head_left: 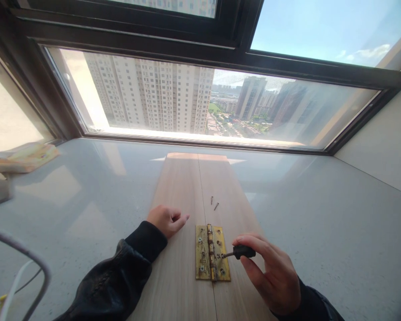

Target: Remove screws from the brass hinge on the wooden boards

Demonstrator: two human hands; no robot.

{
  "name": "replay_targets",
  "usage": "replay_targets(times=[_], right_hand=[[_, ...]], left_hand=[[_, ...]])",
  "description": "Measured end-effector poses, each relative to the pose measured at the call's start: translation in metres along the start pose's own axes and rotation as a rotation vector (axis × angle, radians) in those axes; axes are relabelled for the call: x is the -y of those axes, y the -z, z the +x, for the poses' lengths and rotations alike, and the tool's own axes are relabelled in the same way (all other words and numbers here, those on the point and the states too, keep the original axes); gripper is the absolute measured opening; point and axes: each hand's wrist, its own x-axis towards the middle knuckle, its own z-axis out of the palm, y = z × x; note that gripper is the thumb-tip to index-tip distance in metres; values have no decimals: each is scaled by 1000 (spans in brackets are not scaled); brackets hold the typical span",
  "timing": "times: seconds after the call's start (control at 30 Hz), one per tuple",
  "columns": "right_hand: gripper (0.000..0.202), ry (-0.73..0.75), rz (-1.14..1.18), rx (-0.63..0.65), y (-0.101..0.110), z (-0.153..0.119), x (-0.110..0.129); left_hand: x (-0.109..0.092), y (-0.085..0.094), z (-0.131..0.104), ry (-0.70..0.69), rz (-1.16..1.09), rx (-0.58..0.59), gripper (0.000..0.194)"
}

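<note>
A worn brass hinge (202, 256) lies flat across the seam between two pale wooden boards (177, 183), with screw heads in several of its holes. In a fingertip pinch, my right hand (276, 272) grips the black handle of a short screwdriver (244, 252). The screwdriver's tip meets the right leaf at a lower hole, near the knuckle; whether it sits in a screw slot is hard to see. My left hand (167, 220) rests on the left board beside the hinge, fingers curled, nothing visible in it. Two loose screws (214, 203) lie above the hinge on the right board.
The boards lie on a light, glossy sill (307, 214) below a dark-framed window (200, 143). At lower left there is a grey curved tube (42, 267) with white cable. A blurred wooden piece (30, 158) stands at the far left, and a white wall (381, 133) rises on the right.
</note>
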Motion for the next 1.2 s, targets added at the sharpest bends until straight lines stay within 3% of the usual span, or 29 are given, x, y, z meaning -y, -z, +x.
replay_targets(times=[0.17,0.33,0.67,0.8,0.93,1.13,1.2], right_hand=[[27,18,-67,-23,-3,4,4],[38,8,-108,-52,-5,8,12],[35,17,274,151,7,25,3],[28,-205,312,29,-3,14,10],[20,-450,531,-107,-21,3,20],[23,-476,596,-149,-38,5,28],[33,-479,625,-93,-37,8,26]], left_hand=[[1,-1,1,3,3,6,49],[0,0,0,11,2,13,49],[-1,1,0,16,-7,21,47],[-1,0,0,34,2,15,49],[-2,0,0,39,7,23,49],[-2,1,0,40,19,22,49],[-2,0,0,31,20,22,49]])
